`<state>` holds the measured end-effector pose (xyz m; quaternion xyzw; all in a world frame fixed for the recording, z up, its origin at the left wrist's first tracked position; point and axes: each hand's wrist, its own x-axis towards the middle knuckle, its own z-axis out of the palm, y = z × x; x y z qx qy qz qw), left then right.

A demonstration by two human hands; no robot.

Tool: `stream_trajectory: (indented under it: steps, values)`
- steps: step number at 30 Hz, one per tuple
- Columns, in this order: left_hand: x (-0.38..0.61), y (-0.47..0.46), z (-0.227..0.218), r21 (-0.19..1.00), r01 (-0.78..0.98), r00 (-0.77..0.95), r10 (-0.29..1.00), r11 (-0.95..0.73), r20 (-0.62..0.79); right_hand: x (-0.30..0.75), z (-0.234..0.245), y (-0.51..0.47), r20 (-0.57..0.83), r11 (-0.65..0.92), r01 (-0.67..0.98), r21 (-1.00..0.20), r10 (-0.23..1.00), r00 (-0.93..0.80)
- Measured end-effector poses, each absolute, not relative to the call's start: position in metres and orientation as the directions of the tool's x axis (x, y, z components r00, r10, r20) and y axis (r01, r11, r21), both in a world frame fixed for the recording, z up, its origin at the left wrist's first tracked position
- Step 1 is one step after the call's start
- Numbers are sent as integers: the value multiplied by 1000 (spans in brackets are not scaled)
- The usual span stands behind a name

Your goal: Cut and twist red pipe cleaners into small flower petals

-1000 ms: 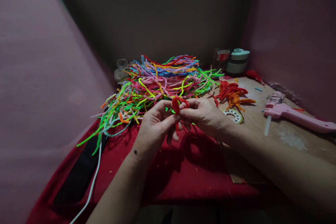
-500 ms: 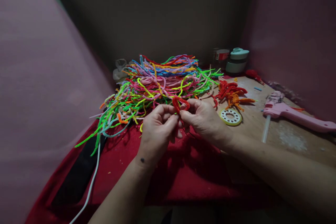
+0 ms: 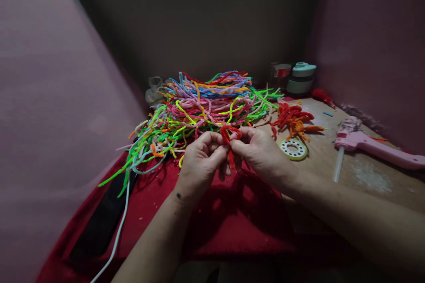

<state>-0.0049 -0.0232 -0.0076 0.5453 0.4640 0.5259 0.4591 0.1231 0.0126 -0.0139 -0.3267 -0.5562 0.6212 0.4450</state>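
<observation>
Both hands meet over the red cloth point(image 3: 212, 221) and pinch one red pipe cleaner point(image 3: 229, 133) bent into a small loop, with a tail hanging down between the fingers. My left hand point(image 3: 202, 161) grips it from the left with thumb and fingers closed. My right hand point(image 3: 260, 150) grips it from the right the same way. Just behind the hands lies a big heap of pipe cleaners point(image 3: 202, 106) in many colours.
A small pile of red and orange bent pieces point(image 3: 294, 120) lies right of the heap, with a pale ring-shaped disc point(image 3: 293, 148) in front of it. A pink glue gun point(image 3: 372, 145) rests on the wooden top at right. Jars point(image 3: 300, 78) stand at the back; a white cable point(image 3: 116, 234) runs down left.
The hands have stayed together on the red pipe cleaner, shifting slightly; its loop looks more closed and the tail now hangs lower between the fingers.
</observation>
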Motion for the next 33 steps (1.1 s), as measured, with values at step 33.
stream_trajectory:
  steps: [33]
  values:
    - [-17,-21,-2,990,-138,153,988,32,-10,135,-10,29,115,-165,-419,-893,816,-567]
